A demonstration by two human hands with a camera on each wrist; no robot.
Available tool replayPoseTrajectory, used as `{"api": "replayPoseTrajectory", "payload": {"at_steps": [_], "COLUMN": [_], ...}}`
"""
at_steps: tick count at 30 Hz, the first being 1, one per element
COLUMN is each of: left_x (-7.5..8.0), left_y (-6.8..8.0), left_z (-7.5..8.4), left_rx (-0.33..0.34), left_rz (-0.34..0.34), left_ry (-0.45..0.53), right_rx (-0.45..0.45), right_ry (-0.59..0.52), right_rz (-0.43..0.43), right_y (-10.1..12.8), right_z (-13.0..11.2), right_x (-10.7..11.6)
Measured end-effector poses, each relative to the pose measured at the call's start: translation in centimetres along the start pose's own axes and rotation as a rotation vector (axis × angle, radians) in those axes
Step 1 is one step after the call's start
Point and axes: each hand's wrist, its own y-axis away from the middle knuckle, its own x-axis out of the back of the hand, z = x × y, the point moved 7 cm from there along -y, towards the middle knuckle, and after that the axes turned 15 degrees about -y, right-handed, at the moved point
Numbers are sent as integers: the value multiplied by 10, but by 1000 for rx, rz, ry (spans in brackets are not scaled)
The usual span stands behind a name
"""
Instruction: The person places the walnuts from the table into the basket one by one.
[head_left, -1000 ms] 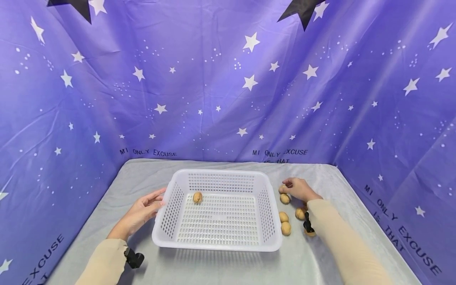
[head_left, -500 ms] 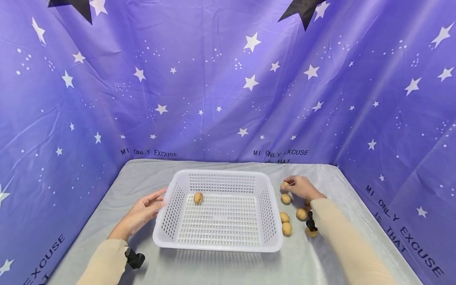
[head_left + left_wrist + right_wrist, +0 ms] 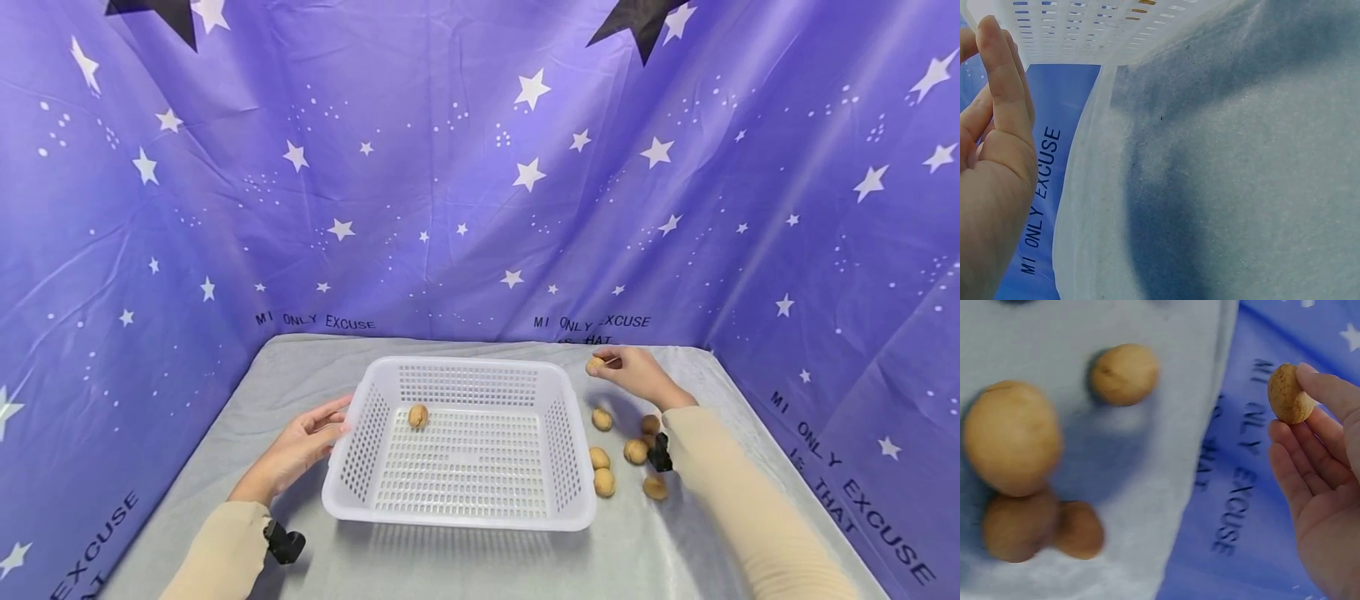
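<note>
Purple starry backdrop; walnut pinched at tip of right hand.

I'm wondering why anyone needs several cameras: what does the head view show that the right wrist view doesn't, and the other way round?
Only the head view shows the white plastic basket, the walnut inside it, the left hand at its left side, and the beige sleeves.

Only the right wrist view shows the palm of the right hand.

Both show that hand pinching a walnut, loose walnuts, the gray cloth and the star-printed backdrop.
</note>
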Motion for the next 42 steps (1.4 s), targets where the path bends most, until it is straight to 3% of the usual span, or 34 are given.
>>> {"api": "replayPoseTrajectory", "payload": {"at_steps": [8,19,30,42], "left_x": [0,-1,1,1], "left_y": [1,-1,0,0], "left_z": [2,0,-3,-2], "left_rx": [-7,0,26,21], "left_rz": [0,-6,12,18], "left_ry": [10,7,-8,-11], "right_rx": [82,164,275,251], "right_ry": [49,1,45,15], "right_rz": [-20,-126,-267,-441], "right_y": [-17,-32,-46,-50], "right_z": [-47,-102,-139,-140], "right_x": [-6,-45,-107,-187]}}
